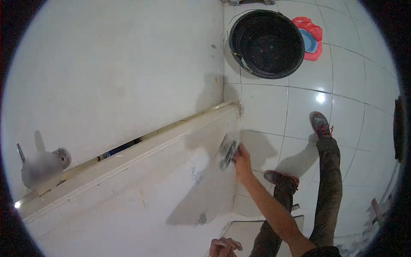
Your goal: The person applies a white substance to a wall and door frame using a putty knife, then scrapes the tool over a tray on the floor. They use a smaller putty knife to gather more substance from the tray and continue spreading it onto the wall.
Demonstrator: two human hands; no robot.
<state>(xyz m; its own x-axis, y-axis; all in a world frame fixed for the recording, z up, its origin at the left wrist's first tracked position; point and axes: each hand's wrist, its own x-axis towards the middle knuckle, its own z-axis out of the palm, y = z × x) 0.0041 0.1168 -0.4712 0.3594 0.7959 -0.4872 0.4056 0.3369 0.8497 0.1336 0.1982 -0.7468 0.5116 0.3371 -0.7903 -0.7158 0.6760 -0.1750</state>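
My right hand [242, 162] reaches out at the centre, fingers closed around a dark, flat tool [228, 152]. Motion blurs the tool, which lies against the white panel [171, 184] near its right end; its exact kind is unclear. Grey smudges and a brownish streak mark that panel. At the bottom edge my left hand [224, 247] is partly cut off, its fingers loosely bent and a little apart, with nothing visible in them.
A black tub [269, 45] stands on the tiled floor, beside a blue dish [308, 40] on red plastic [316, 31]. A white wall or door [115, 64] with a metal fitting [63, 158] borders a narrow gap. My shoes [319, 122] are at the right.
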